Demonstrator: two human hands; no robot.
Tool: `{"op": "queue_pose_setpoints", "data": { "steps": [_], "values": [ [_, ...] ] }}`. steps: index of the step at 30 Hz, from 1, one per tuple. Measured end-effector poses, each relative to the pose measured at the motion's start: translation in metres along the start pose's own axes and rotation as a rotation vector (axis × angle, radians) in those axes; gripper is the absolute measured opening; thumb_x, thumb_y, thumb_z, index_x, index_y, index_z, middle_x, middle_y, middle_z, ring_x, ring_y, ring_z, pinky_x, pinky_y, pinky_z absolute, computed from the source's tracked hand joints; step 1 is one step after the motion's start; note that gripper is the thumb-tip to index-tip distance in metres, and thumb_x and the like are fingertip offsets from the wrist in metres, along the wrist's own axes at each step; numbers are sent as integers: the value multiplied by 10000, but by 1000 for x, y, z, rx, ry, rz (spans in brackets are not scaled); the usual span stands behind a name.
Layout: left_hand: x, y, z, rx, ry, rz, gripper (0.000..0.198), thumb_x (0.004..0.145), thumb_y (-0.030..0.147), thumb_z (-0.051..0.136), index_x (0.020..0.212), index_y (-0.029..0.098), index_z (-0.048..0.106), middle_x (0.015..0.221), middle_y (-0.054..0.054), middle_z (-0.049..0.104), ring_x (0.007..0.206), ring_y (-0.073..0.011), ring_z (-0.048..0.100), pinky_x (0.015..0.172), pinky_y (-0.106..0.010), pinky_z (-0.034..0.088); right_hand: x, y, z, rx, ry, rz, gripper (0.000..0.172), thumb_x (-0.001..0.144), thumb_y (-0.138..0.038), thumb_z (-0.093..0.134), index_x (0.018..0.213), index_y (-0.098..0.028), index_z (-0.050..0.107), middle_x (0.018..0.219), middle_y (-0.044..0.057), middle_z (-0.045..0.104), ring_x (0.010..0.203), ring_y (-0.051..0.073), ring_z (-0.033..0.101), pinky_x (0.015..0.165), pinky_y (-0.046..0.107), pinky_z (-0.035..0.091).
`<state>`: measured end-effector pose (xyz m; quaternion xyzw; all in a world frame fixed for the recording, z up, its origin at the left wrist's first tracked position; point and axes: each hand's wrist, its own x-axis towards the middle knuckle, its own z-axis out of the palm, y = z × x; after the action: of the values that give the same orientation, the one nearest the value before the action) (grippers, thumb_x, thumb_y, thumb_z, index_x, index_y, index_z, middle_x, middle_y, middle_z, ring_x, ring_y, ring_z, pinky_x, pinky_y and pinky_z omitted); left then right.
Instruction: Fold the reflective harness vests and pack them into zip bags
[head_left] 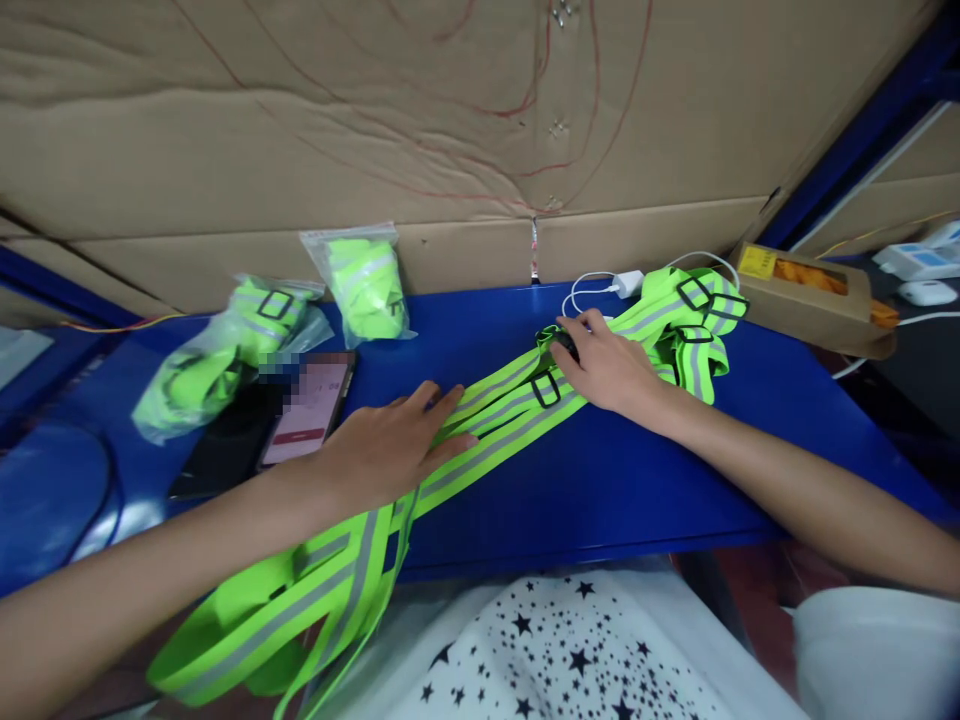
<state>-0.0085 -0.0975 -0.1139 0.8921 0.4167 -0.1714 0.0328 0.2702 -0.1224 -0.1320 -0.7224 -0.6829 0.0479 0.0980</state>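
A bundle of neon-green reflective straps [487, 462] with grey stripes runs diagonally across the blue table, its near end hanging over the front edge. My left hand [397, 440] lies palm down on the bundle's middle, fingers stretched out and thumb apart. Farther along, my right hand [611, 365] has its fingers curled over a strap beside a dark piece partly hidden beneath them. A black slider buckle [546, 388] sits on the straps just left of that hand. At the far right end, several more buckles and loops [694, 294] are heaped together.
Two clear bags of green straps, one upright [367, 285] and one lying [217, 365], are at the back left. A phone [311, 410] rests near my left forearm. White charger [628, 284], brown box [814, 300] and cardboard wall [450, 130] stand behind. A white container [874, 650] is lower right.
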Motion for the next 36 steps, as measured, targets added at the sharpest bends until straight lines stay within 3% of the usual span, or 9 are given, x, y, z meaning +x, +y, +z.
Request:
{"op": "queue_pose_setpoints", "data": {
  "steps": [5, 8, 11, 14, 19, 24, 29, 33, 36],
  "values": [
    [-5, -1, 7, 120, 256, 86, 733, 1009, 529, 496, 1617, 174, 292, 1610, -214, 365, 1352, -430, 509, 1023, -550, 482, 1, 2, 0, 37, 1, -15, 576, 1063, -504, 217, 1465, -201, 498, 1363, 154, 548, 1043, 344, 680, 820, 497, 569],
    [-7, 2, 12, 117, 345, 241, 471, 1028, 365, 503, 1462, 182, 526, 1534, -182, 463, 1343, -381, 508, 1069, -534, 435, 3, 3, 0, 47, -4, -12, 567, 1070, -483, 193, 1443, -210, 522, 1348, 143, 557, 1070, 340, 671, 824, 488, 567],
    [-10, 8, 5, -60, 270, 296, 289, 1036, 256, 423, 1136, 183, 684, 1278, -133, 623, 1128, -307, 618, 957, -465, 473, 4, 4, 0, 47, -6, -9, 557, 1074, -455, 185, 1451, -213, 516, 1351, 140, 556, 1064, 328, 668, 814, 476, 567],
    [-11, 7, -11, -419, 99, 229, 315, 1033, 391, 432, 978, 179, 658, 944, -71, 646, 846, -226, 627, 739, -337, 471, 5, 5, 1, 47, -9, -17, 560, 1073, -452, 186, 1443, -200, 523, 1364, 154, 549, 1052, 321, 665, 788, 456, 568],
    [-6, -4, -14, -850, -332, 189, 452, 942, 527, 584, 1289, 243, 523, 701, 49, 538, 606, -149, 528, 548, -240, 360, 5, 5, 4, 36, 2, -28, 557, 1071, -455, 203, 1435, -192, 532, 1374, 173, 543, 1047, 341, 664, 768, 470, 568],
    [-19, 8, 4, -324, -53, 164, 426, 992, 377, 537, 1400, 257, 515, 1038, -66, 702, 899, -261, 691, 734, -339, 500, 2, 3, 3, 35, 1, -36, 563, 1070, -463, 216, 1463, -183, 506, 1388, 180, 534, 1079, 359, 659, 789, 492, 577],
    [-20, 43, -5, -3, 174, 237, 346, 1050, 318, 410, 1270, 185, 642, 1310, -157, 632, 1175, -345, 633, 942, -478, 534, 4, 7, 9, 128, -9, -41, 554, 1071, -429, 224, 1496, -188, 484, 1463, 171, 470, 1193, 362, 629, 947, 545, 554],
    [24, 55, -2, -74, 354, 378, 716, 1046, 557, 398, 1586, 98, 300, 1671, -201, 256, 1558, -340, 239, 1259, -490, 265, 9, 15, 20, 227, 23, -66, 565, 1062, -422, 298, 1513, -119, 452, 1461, 201, 447, 1344, 334, 537, 1155, 498, 423],
    [49, 52, 13, -103, 231, 418, 808, 1043, 625, 313, 1627, 84, 176, 1707, -197, 123, 1597, -333, 65, 1292, -514, 148, 13, 19, 25, 264, 20, -60, 592, 1046, -435, 355, 1509, -76, 431, 1455, 226, 461, 1419, 326, 462, 1204, 478, 359]
  ]
}}
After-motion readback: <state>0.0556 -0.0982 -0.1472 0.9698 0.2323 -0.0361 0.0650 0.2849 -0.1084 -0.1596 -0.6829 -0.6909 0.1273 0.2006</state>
